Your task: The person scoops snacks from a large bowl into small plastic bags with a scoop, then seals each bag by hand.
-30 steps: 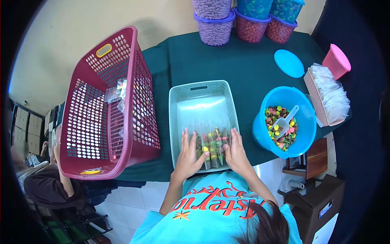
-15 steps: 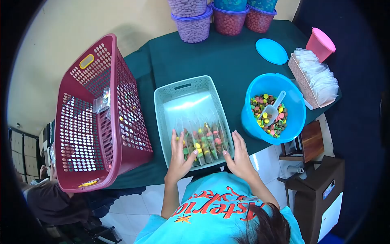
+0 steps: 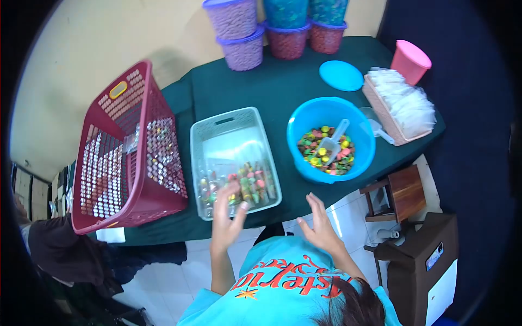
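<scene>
My left hand point(image 3: 226, 217) is over the near edge of the pale green basket point(image 3: 223, 144), thumb apart from the fingers and slightly blurred. Whether it touches the packets cannot be told. Inside the basket, clear packets point(image 3: 253, 182) of colourful button-shaped sweets lean in a row at the near end. My right hand point(image 3: 321, 224) hovers off the table's front edge, right of the basket, fingers stretched out and nothing in it. Beyond it stands a blue bucket point(image 3: 361, 142) of loose sweets point(image 3: 343, 157), a white scoop point(image 3: 340, 132) resting in them.
A tall maroon basket point(image 3: 160, 204) with packets stands left. Lidded tubs point(image 3: 243, 54) are stacked at the back. On the right are a blue lid point(image 3: 341, 75), a pink container point(image 3: 410, 61) and a pink tray point(image 3: 383, 111) of clear bags. A person in dark sleeves point(image 3: 60, 244) sits far left.
Both hands have drawn back from the sides of the packets towards my body. The right hand has left the basket's rim. The whole view has shifted a little.
</scene>
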`<state>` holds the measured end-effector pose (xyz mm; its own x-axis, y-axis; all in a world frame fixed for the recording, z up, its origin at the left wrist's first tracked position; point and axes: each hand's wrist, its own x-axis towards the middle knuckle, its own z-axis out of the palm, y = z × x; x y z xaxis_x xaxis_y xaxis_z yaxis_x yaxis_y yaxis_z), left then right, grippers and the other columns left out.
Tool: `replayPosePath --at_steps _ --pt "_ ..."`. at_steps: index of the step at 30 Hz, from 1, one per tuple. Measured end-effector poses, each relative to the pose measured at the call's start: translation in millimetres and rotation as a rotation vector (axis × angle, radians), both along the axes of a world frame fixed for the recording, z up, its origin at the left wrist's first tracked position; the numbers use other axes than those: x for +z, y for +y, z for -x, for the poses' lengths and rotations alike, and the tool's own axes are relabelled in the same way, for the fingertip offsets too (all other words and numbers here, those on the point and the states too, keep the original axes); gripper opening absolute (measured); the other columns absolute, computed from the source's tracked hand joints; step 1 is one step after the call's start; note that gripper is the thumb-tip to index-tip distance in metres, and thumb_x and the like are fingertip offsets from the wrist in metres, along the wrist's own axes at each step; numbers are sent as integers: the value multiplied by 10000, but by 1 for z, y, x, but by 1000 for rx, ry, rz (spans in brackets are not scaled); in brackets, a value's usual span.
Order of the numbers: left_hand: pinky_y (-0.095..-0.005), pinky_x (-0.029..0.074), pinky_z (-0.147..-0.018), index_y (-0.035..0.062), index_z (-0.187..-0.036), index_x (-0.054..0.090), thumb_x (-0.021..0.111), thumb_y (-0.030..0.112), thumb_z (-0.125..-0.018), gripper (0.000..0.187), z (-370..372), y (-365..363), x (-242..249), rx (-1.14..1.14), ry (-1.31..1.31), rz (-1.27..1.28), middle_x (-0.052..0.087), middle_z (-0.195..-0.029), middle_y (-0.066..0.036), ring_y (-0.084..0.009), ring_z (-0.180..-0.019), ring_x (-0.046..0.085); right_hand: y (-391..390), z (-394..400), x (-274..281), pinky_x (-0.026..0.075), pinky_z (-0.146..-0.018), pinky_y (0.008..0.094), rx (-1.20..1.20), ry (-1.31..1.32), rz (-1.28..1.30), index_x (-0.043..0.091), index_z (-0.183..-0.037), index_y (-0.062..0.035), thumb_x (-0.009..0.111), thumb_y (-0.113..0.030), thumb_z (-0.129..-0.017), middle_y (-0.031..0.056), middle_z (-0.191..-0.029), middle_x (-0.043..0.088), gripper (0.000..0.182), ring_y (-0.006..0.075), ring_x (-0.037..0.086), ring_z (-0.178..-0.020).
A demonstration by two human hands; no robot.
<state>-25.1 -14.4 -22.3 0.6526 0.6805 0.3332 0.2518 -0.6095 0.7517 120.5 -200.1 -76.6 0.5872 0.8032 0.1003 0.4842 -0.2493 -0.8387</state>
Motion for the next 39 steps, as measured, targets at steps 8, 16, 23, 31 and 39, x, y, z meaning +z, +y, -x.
replayPosePath --at_steps 8,16,23,31,39 --pt "-388 390 -875 -17 -1142 464 497 208 -836 380 -97 -169 -22 -1190 199 76 503 -1107 -191 -335 -1013 492 -143 0 -14 432 -788 413 67 230 67 539 -928 53 534 -106 -705 248 -903 566 274 393 540 -872" --pt "-393 401 -852 -22 -1149 449 482 288 -855 429 -148 -256 -36 -1434 321 110 516 -1094 -185 -321 -1010 507 -252 -2 7 449 -667 375 -255 164 42 567 -759 11 604 -112 -659 153 -753 591 162 320 562 -730" --pt "-402 425 -822 -26 -1138 464 484 316 -859 442 -203 -284 -45 -1514 322 116 527 -1054 -227 -351 -964 529 -290 -35 1 447 -656 345 -443 223 7 575 -698 -4 619 -148 -730 130 -695 584 153 274 569 -700" --pt "-366 419 -839 -9 -1097 514 535 251 -841 365 -314 -262 -26 -1322 211 95 546 -1019 -181 -318 -954 534 -315 -127 -12 458 -702 274 -622 205 -67 617 -790 5 634 -102 -755 99 -786 641 113 177 615 -753" --pt "-362 355 -935 5 -1162 448 547 250 -826 428 -417 -228 1 -1043 167 -49 414 -1212 -172 -309 -1121 429 -304 -264 28 455 -745 299 -645 114 -39 603 -894 -2 613 -161 -783 128 -848 637 195 212 617 -823"
